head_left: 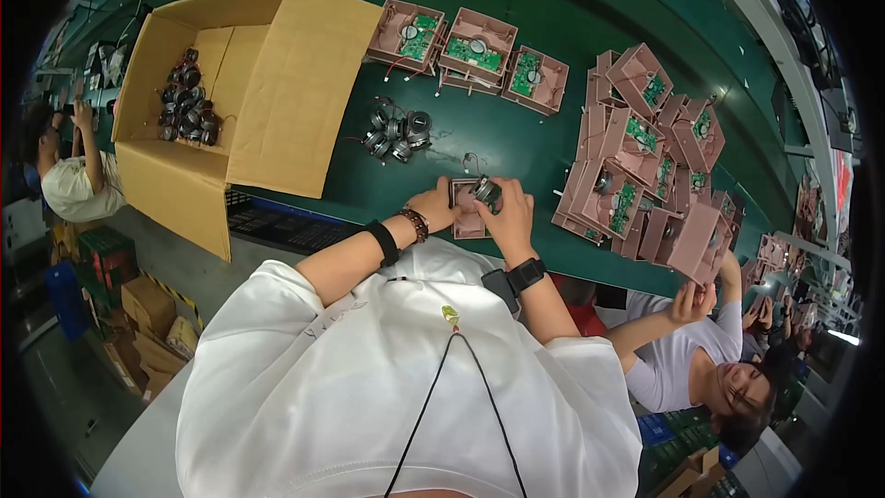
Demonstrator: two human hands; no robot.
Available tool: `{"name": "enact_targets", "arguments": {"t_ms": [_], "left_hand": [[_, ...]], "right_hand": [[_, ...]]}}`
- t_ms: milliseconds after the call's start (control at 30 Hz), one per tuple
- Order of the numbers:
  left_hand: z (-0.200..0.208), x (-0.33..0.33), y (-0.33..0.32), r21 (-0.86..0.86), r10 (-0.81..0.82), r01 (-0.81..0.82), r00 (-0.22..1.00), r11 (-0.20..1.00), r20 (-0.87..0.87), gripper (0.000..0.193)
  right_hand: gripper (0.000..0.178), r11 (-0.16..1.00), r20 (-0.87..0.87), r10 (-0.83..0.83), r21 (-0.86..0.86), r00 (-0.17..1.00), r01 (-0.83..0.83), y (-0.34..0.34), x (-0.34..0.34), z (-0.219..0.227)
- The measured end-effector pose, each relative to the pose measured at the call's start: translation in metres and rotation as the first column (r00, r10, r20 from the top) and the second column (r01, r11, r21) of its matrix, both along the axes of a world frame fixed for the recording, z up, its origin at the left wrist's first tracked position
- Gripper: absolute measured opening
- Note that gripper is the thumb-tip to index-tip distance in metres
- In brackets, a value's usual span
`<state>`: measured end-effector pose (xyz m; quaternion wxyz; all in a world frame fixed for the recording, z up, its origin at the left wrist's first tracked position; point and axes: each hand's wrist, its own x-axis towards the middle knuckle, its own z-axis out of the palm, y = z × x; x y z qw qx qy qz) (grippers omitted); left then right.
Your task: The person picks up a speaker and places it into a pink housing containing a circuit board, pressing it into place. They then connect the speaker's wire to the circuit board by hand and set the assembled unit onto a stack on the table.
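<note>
Speaker (484,190) is held by right fingers (512,195), housing (469,227) by left fingers (443,205); shirt marks (337,316) illegible.

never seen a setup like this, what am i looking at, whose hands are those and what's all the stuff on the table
There's no machine here, just a person working bare-handed. The single picture comes from a wide fisheye camera on that person's head, looking down, so straight edges bend toward its rim.

The left hand steadies a small pink housing; the right hand holds a round dark part at its far end.

On the green table are a loose cluster of similar parts, pink boxes with circuit boards and, to the right, a jumbled pile of such boxes. The open cardboard box at left contains more round parts. At right, a co-worker holds another pink box.
</note>
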<state>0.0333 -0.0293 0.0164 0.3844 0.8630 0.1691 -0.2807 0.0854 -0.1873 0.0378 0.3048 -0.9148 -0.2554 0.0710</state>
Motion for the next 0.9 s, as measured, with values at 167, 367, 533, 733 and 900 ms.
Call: {"name": "enact_targets", "arguments": {"t_ms": [167,367,533,733,900], "left_hand": [[-0.007,0.002,0.003,-0.043,0.044,-0.042,0.999,0.998,0.032,0.055],[-0.007,0.01,0.002,-0.06,0.128,-0.116,0.961,0.991,0.247,0.044],[0.002,-0.001,0.003,-0.043,0.141,-0.135,0.932,0.99,0.333,0.041],[0.004,-0.008,0.0,-0.022,-0.003,0.007,0.983,1.0,0.183,0.042],[-0.004,-0.01,0.005,-0.028,-0.066,0.071,0.987,0.997,0.146,0.044]], "right_hand": [[0.042,0.999,0.06,0.026,0.046,0.998,-0.029,0.001,0.0,-0.007],[0.041,1.0,0.005,-0.018,-0.02,1.0,0.018,0.003,0.002,-0.004],[0.04,0.998,0.003,-0.02,-0.066,1.0,0.02,0.005,0.005,-0.001],[0.04,0.977,0.081,0.144,-0.168,0.986,-0.129,0.007,0.008,-0.006],[0.039,0.959,0.086,0.204,-0.217,0.975,-0.182,0.008,0.009,-0.005]]}}
